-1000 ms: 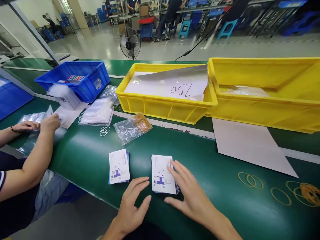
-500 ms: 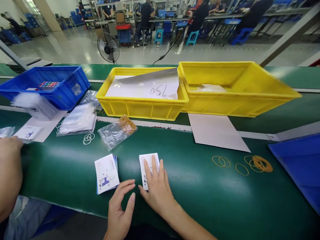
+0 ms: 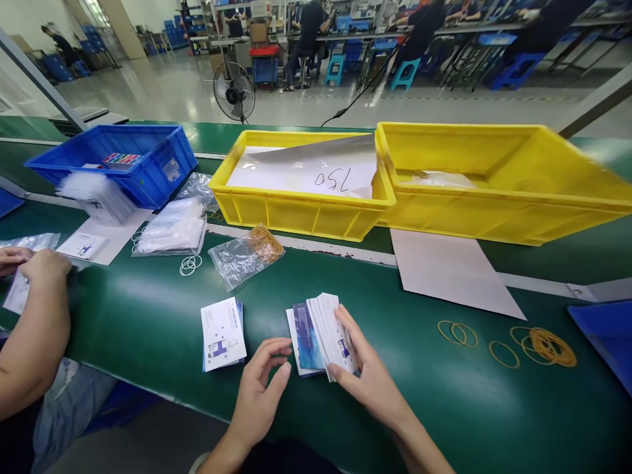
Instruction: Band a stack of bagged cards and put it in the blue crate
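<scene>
My right hand (image 3: pixel 368 375) grips a stack of small printed cards (image 3: pixel 323 329), tilting it up off the green belt so the cards fan and a blue face shows. My left hand (image 3: pixel 259 388) hovers just left of that stack, fingers curled and apart, holding nothing. A second, flat stack of cards (image 3: pixel 223 334) lies to the left of my left hand.
A clear bag with tan rubber bands (image 3: pixel 244 253) lies beyond the cards. Loose rubber bands (image 3: pixel 543 342) sit to the right. Two yellow bins (image 3: pixel 306 210) (image 3: pixel 494 214) and a blue bin (image 3: pixel 148 187) stand behind. A co-worker's hands (image 3: pixel 39 266) work at the left.
My right hand went from lying flat on the right stack to gripping it and lifting its edge, so the cards fan out. My left hand stayed beside it.
</scene>
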`<state>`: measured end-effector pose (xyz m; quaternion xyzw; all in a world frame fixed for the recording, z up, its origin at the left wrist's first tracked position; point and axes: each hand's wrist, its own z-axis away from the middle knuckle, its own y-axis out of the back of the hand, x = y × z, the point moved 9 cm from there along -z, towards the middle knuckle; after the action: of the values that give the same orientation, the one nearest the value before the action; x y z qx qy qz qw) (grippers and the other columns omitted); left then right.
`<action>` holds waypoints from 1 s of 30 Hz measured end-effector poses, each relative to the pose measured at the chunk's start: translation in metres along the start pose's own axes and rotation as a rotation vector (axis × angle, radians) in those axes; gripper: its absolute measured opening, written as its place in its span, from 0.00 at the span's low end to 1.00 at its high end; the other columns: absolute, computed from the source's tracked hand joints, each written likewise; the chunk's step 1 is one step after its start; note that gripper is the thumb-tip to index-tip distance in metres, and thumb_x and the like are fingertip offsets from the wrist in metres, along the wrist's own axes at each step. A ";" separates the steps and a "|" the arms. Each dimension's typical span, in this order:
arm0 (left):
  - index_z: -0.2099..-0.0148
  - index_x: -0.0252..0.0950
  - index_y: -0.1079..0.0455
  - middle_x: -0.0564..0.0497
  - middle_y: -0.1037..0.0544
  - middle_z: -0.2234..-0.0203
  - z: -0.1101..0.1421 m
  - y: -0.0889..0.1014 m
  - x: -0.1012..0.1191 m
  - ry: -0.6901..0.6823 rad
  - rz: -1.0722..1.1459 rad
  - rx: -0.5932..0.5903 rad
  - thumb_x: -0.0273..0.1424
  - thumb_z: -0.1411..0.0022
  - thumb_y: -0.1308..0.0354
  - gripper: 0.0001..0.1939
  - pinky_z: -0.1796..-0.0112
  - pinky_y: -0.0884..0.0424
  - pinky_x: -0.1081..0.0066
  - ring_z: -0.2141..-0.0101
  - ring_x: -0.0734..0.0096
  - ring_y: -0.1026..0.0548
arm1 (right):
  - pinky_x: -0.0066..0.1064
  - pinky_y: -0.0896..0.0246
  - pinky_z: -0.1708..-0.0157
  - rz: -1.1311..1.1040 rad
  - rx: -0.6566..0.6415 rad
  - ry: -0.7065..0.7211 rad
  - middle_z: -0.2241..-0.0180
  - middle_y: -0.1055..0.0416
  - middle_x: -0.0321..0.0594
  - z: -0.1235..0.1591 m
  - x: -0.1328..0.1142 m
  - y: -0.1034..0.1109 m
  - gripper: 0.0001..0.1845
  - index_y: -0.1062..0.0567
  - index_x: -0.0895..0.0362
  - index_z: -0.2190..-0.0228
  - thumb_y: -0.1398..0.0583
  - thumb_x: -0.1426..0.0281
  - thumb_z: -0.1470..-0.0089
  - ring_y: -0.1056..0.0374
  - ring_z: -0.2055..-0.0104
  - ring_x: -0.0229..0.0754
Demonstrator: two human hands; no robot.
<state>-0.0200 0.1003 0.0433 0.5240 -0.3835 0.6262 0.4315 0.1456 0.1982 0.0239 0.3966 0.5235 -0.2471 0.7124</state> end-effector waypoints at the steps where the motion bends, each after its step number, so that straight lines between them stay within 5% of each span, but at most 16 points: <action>1: 0.46 0.41 0.30 0.44 0.28 0.48 -0.002 -0.007 -0.006 0.037 0.075 -0.013 0.44 0.35 0.42 0.19 0.47 0.31 0.62 0.48 0.58 0.29 | 0.52 0.54 0.35 -0.079 -0.007 0.003 0.29 0.62 0.42 0.001 -0.002 0.001 0.41 0.49 0.49 0.34 0.42 0.66 0.46 0.64 0.29 0.52; 4: 0.39 0.43 0.35 0.44 0.32 0.41 -0.007 -0.034 -0.019 0.122 0.339 -0.073 0.46 0.37 0.39 0.27 0.41 0.37 0.58 0.41 0.53 0.35 | 0.53 0.50 0.37 -0.168 -0.040 0.026 0.30 0.59 0.43 0.005 -0.008 -0.005 0.40 0.49 0.48 0.34 0.42 0.66 0.45 0.60 0.30 0.54; 9: 0.38 0.43 0.34 0.46 0.30 0.42 -0.011 -0.075 -0.014 0.165 0.710 -0.248 0.44 0.37 0.38 0.28 0.39 0.43 0.56 0.39 0.50 0.37 | 0.54 0.50 0.37 0.185 0.043 0.138 0.29 0.66 0.41 0.019 -0.026 -0.018 0.41 0.52 0.46 0.33 0.43 0.73 0.44 0.62 0.29 0.55; 14: 0.41 0.39 0.30 0.45 0.24 0.48 -0.017 -0.082 -0.021 0.239 0.903 -0.207 0.43 0.43 0.33 0.30 0.42 0.38 0.57 0.43 0.48 0.31 | 0.62 0.46 0.41 0.431 0.127 0.218 0.29 0.69 0.49 0.033 -0.044 -0.029 0.44 0.62 0.50 0.31 0.44 0.71 0.41 0.59 0.31 0.64; 19: 0.53 0.30 0.23 0.41 0.19 0.58 -0.013 -0.085 -0.047 0.503 1.109 -0.160 0.41 0.48 0.32 0.24 0.42 0.38 0.56 0.45 0.44 0.30 | 0.68 0.50 0.41 0.440 -0.041 0.318 0.29 0.68 0.49 0.042 -0.061 -0.032 0.55 0.65 0.50 0.31 0.36 0.64 0.46 0.65 0.31 0.70; 24: 0.44 0.26 0.29 0.36 0.23 0.50 -0.002 -0.088 -0.020 0.418 1.165 -0.416 0.40 0.45 0.36 0.30 0.41 0.42 0.53 0.43 0.42 0.33 | 0.55 0.41 0.41 0.227 0.108 0.096 0.32 0.49 0.43 0.029 -0.043 0.017 0.33 0.50 0.43 0.34 0.44 0.60 0.36 0.49 0.33 0.57; 30: 0.43 0.23 0.31 0.35 0.23 0.51 0.015 -0.094 -0.011 0.478 1.199 -0.513 0.43 0.45 0.41 0.34 0.42 0.44 0.52 0.43 0.38 0.33 | 0.38 0.28 0.52 -0.187 -0.004 -0.143 0.41 0.34 0.48 0.011 -0.011 0.007 0.28 0.35 0.50 0.41 0.43 0.52 0.39 0.34 0.43 0.51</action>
<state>0.0739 0.1160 0.0373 -0.0491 -0.6371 0.7445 0.1936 0.1536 0.1925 0.0381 0.3261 0.5064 -0.3392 0.7226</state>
